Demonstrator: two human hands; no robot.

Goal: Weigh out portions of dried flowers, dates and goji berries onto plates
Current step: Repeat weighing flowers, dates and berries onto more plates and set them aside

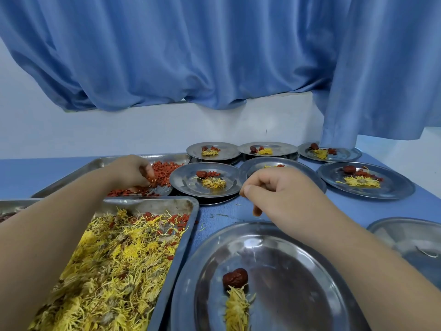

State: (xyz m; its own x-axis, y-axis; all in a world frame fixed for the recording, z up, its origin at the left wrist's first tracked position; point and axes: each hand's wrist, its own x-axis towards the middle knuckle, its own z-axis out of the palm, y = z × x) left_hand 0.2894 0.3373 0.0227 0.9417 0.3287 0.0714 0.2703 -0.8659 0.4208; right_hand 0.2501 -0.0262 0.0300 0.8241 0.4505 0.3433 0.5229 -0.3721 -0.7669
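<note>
Already five plates [366, 181] beyond carry full portions; near plate [269, 278] holds one date [235, 277] and flower [237, 309], lacking goji berries [164, 174], which left hand [130, 172] pinches from their tray; right hand [274, 194] loosely curled, apparently empty

A plain blue curtain [214, 48] fills the upper frame above a white wall [119, 130]. The table [214, 216] is blue. At lower left, yellow dried flowers [107, 266] fill a silver tray [188, 225]. Red goji berries [164, 173] lie left of centre. A dark red date [235, 277] sits on the silver plate [286, 271] at the bottom.
</note>
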